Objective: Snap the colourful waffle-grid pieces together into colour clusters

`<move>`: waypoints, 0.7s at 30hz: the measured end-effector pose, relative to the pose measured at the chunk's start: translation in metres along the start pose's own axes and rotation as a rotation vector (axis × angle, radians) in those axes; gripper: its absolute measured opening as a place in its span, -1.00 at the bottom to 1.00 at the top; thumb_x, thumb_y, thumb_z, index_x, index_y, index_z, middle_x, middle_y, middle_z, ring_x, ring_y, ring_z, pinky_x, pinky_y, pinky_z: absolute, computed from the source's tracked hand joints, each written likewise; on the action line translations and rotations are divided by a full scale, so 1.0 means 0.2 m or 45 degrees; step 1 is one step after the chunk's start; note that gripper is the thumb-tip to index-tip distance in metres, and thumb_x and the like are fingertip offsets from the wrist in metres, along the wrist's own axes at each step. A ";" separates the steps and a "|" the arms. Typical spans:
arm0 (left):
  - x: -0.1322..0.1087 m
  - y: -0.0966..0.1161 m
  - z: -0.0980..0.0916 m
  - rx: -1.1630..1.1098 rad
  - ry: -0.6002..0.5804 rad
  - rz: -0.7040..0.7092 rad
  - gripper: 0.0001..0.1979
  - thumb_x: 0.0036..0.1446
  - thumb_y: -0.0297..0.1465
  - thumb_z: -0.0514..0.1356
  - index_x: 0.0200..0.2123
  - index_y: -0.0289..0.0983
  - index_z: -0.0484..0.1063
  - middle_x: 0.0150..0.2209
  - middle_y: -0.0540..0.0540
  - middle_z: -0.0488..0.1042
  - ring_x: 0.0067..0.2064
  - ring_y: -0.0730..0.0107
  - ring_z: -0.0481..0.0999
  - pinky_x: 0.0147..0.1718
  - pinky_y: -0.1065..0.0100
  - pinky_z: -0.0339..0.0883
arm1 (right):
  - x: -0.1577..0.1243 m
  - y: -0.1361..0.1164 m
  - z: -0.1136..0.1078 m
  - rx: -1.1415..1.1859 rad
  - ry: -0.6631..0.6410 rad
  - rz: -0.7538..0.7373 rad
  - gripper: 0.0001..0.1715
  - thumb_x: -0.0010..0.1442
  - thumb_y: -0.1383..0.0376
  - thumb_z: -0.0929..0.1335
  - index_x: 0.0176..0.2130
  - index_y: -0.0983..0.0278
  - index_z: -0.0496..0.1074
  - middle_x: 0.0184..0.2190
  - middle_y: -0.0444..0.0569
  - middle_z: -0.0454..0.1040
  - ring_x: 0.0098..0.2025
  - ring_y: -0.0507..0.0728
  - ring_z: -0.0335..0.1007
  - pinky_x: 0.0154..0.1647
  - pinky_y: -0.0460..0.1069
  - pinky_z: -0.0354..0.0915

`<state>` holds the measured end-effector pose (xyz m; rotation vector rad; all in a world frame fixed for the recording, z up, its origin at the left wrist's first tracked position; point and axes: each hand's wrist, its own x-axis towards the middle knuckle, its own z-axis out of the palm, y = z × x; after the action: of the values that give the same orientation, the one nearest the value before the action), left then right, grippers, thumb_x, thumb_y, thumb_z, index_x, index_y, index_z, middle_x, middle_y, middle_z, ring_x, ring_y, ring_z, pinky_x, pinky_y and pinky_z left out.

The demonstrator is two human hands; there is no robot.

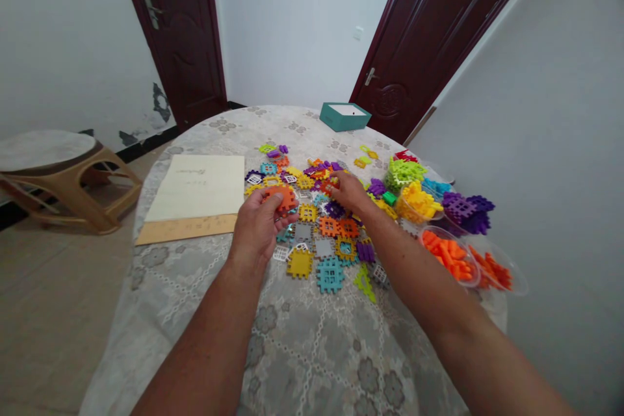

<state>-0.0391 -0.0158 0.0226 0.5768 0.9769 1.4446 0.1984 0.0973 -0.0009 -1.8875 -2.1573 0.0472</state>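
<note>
My left hand (257,224) is closed around an orange interlocking building tile (281,199) with notched edges, raised above the left side of the pile. Over the pile's far right part, my right hand (350,192) curls its fingers and thumb at a red-orange tile (328,188); its fingertips partly cover that piece. Between and in front of the hands lie loose tiles: a plain yellow tile (299,262), a blue window tile (330,275), a grey tile (324,247) and an orange window tile (329,227). A purple piece (365,251) rests near my right forearm.
Clear tubs at the right hold sorted pieces, among them orange pieces (446,255), yellow pieces (418,200) and purple pieces (459,207). A pale board (199,187) lies at the left. A teal box (345,117) stands at the far edge, and a stool (68,175) beside the table.
</note>
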 end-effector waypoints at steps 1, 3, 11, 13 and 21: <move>0.00 -0.01 0.00 0.037 -0.026 -0.036 -0.71 0.10 -0.43 0.29 -0.08 -0.28 0.44 -0.19 -0.16 0.60 -0.28 0.27 0.67 -0.39 0.28 0.62 | -0.02 0.00 -0.01 0.032 0.046 -0.007 -0.68 0.30 0.30 0.38 0.04 0.26 0.54 -0.13 0.03 0.61 -0.09 0.16 0.47 -0.03 -0.01 0.30; -0.01 -0.03 0.01 0.116 -0.077 -0.111 -0.65 0.09 -0.45 0.27 -0.01 -0.28 0.44 -0.18 -0.19 0.59 -0.29 0.23 0.68 -0.41 0.25 0.62 | -0.08 0.00 -0.04 0.074 0.171 -0.032 -0.81 0.33 0.31 0.35 -0.15 0.28 0.58 -0.25 0.02 0.58 -0.17 0.16 0.45 -0.09 -0.01 0.29; -0.12 -0.11 0.08 0.429 -0.337 -0.266 -0.52 0.05 -0.50 0.24 0.09 -0.26 0.51 -0.21 -0.20 0.59 -0.28 0.23 0.64 -0.40 0.28 0.61 | -0.63 -0.09 -0.09 0.311 0.504 -0.441 -0.67 0.47 0.26 0.27 0.10 0.22 0.54 -0.19 0.01 0.58 -0.18 0.15 0.49 -0.12 0.01 0.34; -0.14 -0.12 0.09 0.414 -0.398 -0.286 -0.54 0.05 -0.49 0.25 0.08 -0.26 0.51 -0.17 -0.22 0.61 -0.22 0.22 0.64 -0.36 0.31 0.61 | -0.75 -0.11 -0.05 0.253 0.474 -0.479 -0.63 0.47 0.30 0.26 0.16 0.21 0.50 -0.23 0.01 0.55 -0.20 0.15 0.48 -0.15 0.01 0.37; -0.13 -0.14 0.09 0.235 -0.437 -0.354 -0.56 0.05 -0.50 0.25 0.05 -0.26 0.47 -0.21 -0.19 0.60 -0.28 0.28 0.63 -0.30 0.24 0.61 | -0.86 -0.19 0.06 0.143 0.444 -0.504 -0.40 0.40 0.32 0.27 0.37 0.34 0.27 -0.08 0.17 0.51 -0.10 0.25 0.45 -0.08 0.12 0.44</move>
<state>-0.0058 -0.0396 0.0137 0.7628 0.8801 0.9764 0.1786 -0.0742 -0.0361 -1.2688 -2.1811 -0.2176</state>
